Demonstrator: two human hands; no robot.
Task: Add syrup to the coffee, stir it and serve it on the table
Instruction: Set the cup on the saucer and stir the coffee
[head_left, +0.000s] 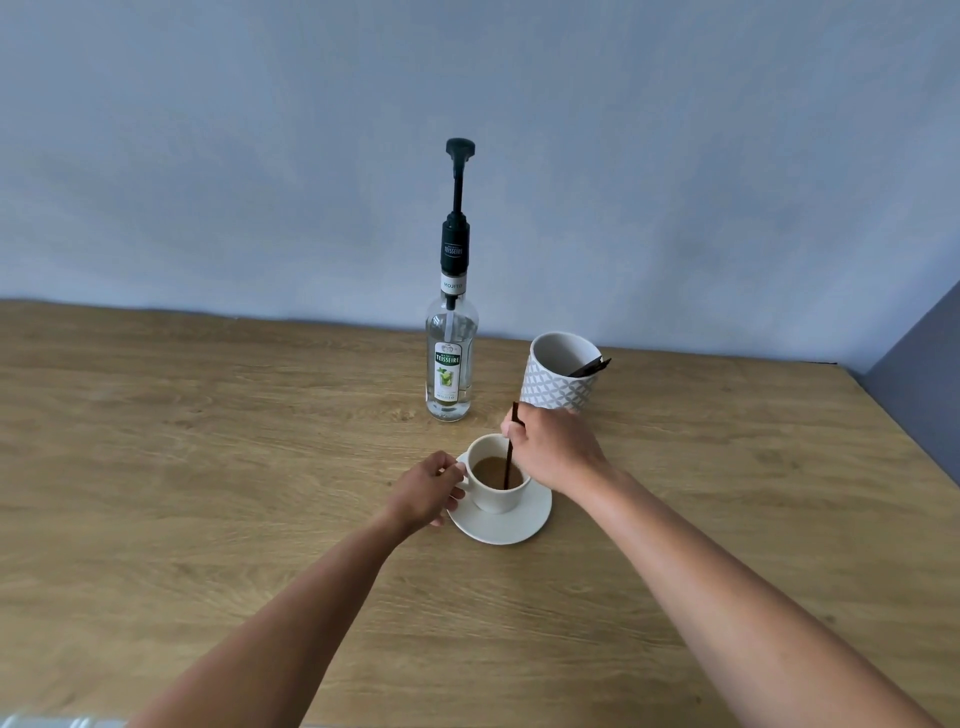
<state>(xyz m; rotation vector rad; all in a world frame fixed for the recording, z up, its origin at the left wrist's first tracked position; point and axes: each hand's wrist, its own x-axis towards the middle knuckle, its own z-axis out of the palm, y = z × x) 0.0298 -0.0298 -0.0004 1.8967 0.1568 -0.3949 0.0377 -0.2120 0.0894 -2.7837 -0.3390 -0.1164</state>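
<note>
A white cup (496, 496) of light-brown coffee stands on a white saucer (514, 525) in the middle of the wooden table (208, 467). My left hand (428, 491) grips the cup's handle on its left side. My right hand (550, 449) pinches a dark stirrer (510, 462), whose lower end dips into the coffee. Behind the cup stands a clear syrup bottle (451, 364) with a tall black pump, upright and untouched.
A patterned white-and-grey holder cup (561, 384) with several dark stirrers sits just behind my right hand. A blue-grey wall runs along the table's far edge, and a darker wall closes the right corner. Bare wood lies to the left and front.
</note>
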